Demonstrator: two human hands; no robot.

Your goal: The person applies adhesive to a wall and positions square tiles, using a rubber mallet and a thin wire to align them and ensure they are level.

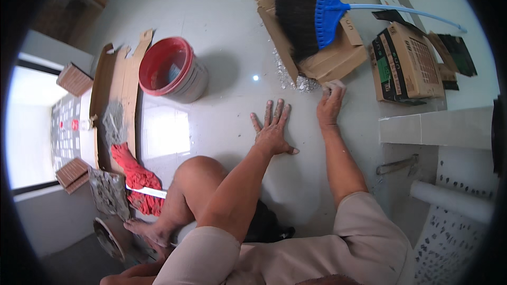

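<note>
My left hand (272, 134) lies palm down on the pale glossy tile floor, its dusty fingers spread, with nothing in it. Farther right, my right hand (331, 103) has its fingers curled at the near corner of a flattened cardboard box (340, 63) and appears to grip that edge. A heap of grey-white debris (303, 83) lies along the cardboard's left and near side, just left of my right hand. On top of the cardboard rests a broom (327, 16) with black bristles, a blue head and a light blue handle reaching right.
A bucket (198, 82) with a red rim stands left of centre, beside a long cardboard strip (119, 71). Red cloth (134, 169) and a mortar-smeared board (109, 192) lie nearer. At right are a printed carton (406, 63), a hammer-like tool (396, 165) and a patterned roll (451, 200).
</note>
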